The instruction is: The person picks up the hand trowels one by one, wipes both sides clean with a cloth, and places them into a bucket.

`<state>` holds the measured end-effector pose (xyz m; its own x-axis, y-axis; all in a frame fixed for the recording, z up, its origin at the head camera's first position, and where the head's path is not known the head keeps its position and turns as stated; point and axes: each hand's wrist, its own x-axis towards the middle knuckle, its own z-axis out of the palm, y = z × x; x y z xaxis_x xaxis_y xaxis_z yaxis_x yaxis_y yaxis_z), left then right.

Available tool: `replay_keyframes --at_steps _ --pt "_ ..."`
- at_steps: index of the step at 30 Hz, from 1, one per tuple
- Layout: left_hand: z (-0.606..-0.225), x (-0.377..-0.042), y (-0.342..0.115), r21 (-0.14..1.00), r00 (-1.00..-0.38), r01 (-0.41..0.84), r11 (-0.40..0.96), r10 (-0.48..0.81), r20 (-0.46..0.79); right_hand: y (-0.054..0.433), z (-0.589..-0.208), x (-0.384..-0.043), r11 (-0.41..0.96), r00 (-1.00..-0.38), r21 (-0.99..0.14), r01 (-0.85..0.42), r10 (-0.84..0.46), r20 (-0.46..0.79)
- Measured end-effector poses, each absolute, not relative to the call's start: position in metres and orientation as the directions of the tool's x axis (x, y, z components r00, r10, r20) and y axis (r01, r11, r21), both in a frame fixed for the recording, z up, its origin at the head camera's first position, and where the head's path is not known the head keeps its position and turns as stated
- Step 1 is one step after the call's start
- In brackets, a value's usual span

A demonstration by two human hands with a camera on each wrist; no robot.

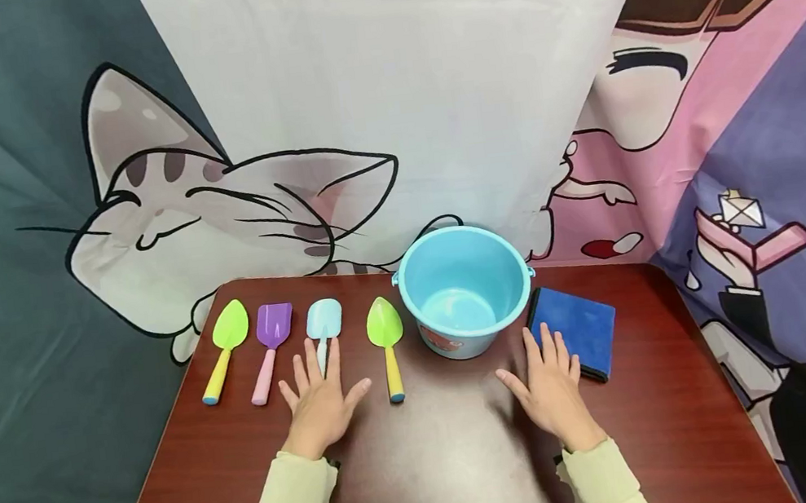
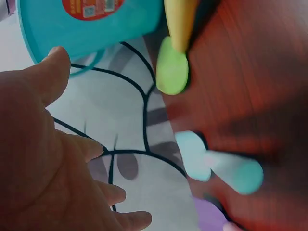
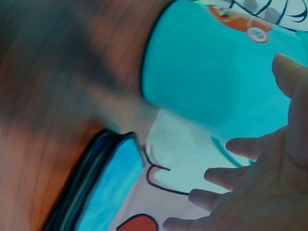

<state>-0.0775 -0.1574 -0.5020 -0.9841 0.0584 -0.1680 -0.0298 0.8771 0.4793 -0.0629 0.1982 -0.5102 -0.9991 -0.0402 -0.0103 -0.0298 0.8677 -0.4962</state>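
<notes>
My left hand (image 1: pixel 319 408), fingers spread, hovers palm down over the handle of a light blue toy shovel (image 1: pixel 324 319) and covers part of it in the head view. To its right lies a green toy trowel (image 1: pixel 384 323) with a yellow handle; to its left a purple shovel (image 1: pixel 274 324) with a pink handle. My right hand (image 1: pixel 553 395), also spread and holding nothing, is in front of a light blue bucket (image 1: pixel 450 345) and beside a folded blue cloth (image 1: pixel 576 327). In the right wrist view, the bucket (image 3: pixel 202 72) stands past the fingers.
Another green trowel (image 1: pixel 230 325) with a yellow handle lies at the far left of the brown table (image 1: pixel 427 478). A printed cloth backdrop (image 1: pixel 385 81) with cartoon figures hangs right behind the table's back edge.
</notes>
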Motion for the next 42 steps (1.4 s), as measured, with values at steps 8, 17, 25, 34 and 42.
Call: replay_keyframes --at_steps 8,17,25,34,42 --pt "-0.499 -0.077 -0.19 0.465 -0.983 -0.073 0.882 0.016 -0.184 0.216 -0.517 -0.069 0.871 -0.998 -0.491 0.02 -0.011 -0.058" --pt "-0.496 -0.083 -0.227 0.451 -0.988 -0.091 0.888 -0.023 -0.154 0.234 -0.516 -0.072 0.866 -0.994 -0.493 0.089 0.049 -0.094" --pt "-0.496 -0.089 -0.26 0.445 -0.989 -0.097 0.891 -0.035 -0.145 0.256 -0.519 -0.077 0.842 -0.981 -0.511 0.174 0.101 -0.168" --pt "-0.509 -0.101 -0.305 0.421 -0.967 -0.186 0.888 -0.09 -0.237 0.276 -0.519 -0.082 0.837 -0.983 -0.519 0.172 0.111 -0.145" --pt "-0.502 -0.106 -0.332 0.378 -0.982 -0.118 0.918 -0.052 -0.18 0.297 -0.521 -0.087 0.823 -0.972 -0.521 0.225 0.153 -0.178"
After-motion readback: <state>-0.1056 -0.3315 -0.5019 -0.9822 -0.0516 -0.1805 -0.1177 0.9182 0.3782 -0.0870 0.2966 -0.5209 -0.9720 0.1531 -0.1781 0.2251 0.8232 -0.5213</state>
